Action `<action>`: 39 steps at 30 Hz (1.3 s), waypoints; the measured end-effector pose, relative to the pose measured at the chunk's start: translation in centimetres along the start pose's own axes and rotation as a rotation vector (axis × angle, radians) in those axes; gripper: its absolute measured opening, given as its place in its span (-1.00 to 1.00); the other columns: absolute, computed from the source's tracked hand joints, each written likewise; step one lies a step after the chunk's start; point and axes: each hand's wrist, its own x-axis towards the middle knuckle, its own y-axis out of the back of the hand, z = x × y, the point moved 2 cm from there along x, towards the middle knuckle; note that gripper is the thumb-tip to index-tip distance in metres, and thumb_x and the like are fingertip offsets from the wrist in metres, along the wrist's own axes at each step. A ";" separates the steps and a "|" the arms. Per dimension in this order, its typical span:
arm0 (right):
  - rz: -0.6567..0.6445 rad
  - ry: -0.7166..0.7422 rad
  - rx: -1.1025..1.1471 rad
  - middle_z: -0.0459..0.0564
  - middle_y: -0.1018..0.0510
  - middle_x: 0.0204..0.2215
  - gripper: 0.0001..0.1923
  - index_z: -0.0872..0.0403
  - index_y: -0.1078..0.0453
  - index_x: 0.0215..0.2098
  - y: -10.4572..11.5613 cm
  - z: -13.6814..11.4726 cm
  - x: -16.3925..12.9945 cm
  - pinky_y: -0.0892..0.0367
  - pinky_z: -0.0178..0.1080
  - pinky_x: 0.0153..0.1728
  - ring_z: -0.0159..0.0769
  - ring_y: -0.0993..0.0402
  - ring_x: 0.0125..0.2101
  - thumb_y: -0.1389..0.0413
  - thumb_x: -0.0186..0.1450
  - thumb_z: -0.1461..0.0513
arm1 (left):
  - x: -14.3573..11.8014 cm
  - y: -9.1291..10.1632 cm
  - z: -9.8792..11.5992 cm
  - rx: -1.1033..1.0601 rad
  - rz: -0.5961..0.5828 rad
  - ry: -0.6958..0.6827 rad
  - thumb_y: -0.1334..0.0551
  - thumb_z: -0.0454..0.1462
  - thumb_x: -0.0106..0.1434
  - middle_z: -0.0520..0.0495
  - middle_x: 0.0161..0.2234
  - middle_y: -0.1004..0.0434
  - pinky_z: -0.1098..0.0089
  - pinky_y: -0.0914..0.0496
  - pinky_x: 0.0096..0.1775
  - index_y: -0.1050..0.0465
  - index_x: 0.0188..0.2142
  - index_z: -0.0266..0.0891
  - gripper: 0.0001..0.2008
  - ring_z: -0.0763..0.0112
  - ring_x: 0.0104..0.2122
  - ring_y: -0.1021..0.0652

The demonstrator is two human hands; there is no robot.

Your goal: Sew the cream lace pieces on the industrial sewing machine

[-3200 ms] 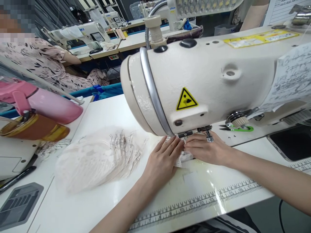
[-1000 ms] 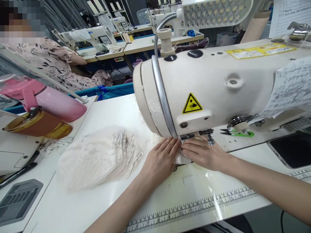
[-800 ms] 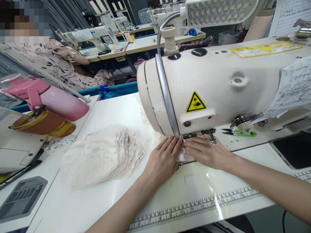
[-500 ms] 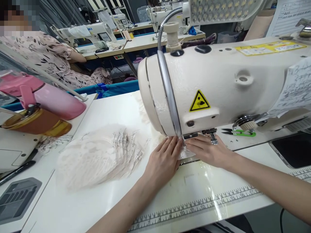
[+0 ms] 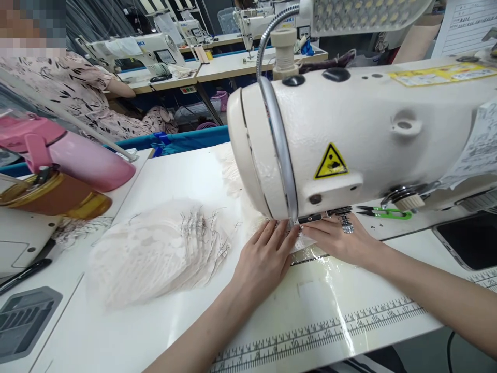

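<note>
My left hand lies flat with its fingers stretched toward the needle area of a white sewing machine. Its fingertips press on pale lace fabric, most of which is hidden by the hands and the machine head. On the other side of the needle area, my right hand rests with straight fingers on the same fabric, partly under the presser parts. The needle itself is hidden. Left of my left hand, a pile of sheer cream fabric pieces with dark thread ends lies on the table.
Green thread snips and a phone lie to the right. A ruler strip runs along the table's front edge. At left stand a pink bottle and an amber cup. Another person sits beyond, near more sewing machines.
The fabric's near edge has drawn closer to the needle area, baring more of the plate in front. Both hands stay beside the needle. The view has shifted slightly.
</note>
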 end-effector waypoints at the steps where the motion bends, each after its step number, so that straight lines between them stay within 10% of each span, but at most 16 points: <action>1: -0.002 0.003 -0.008 -0.11 -0.57 -0.13 -0.74 0.03 -0.44 -0.15 -0.1 0.0 -0.1 -0.24 -0.14 -0.26 -0.37 -0.43 -0.45 0.01 0.30 0.40 | 0.0 0.0 0.0 -0.008 0.000 0.006 -0.07 -0.30 0.32 -0.23 0.06 -0.43 0.07 -0.38 0.07 -0.31 0.13 -0.30 -0.60 0.10 0.05 -0.45; 27: -0.021 0.070 0.105 -0.12 -0.58 -0.18 -0.75 0.07 -0.42 -0.16 -0.5 -0.3 0.4 -0.26 -0.23 -0.28 -0.39 -0.42 -0.31 0.00 0.29 0.44 | 0.3 0.6 -0.7 -0.072 0.150 -0.056 -0.05 -0.42 0.31 -0.07 -0.09 -0.57 0.22 -0.31 0.13 -0.43 -0.29 -0.28 -0.82 0.36 -0.03 -0.53; 39: -0.124 -0.028 0.501 -0.09 -0.52 -0.28 -0.88 0.07 -0.32 -0.32 -1.1 -0.6 0.6 -0.27 -0.22 -0.23 -0.33 -0.41 -0.23 0.01 0.36 0.26 | 0.1 1.0 -0.9 -0.163 0.106 0.152 -0.12 -0.38 0.12 -0.20 -0.06 -0.50 0.09 -0.26 0.00 -0.32 0.00 -0.30 -0.60 0.17 -0.07 -0.49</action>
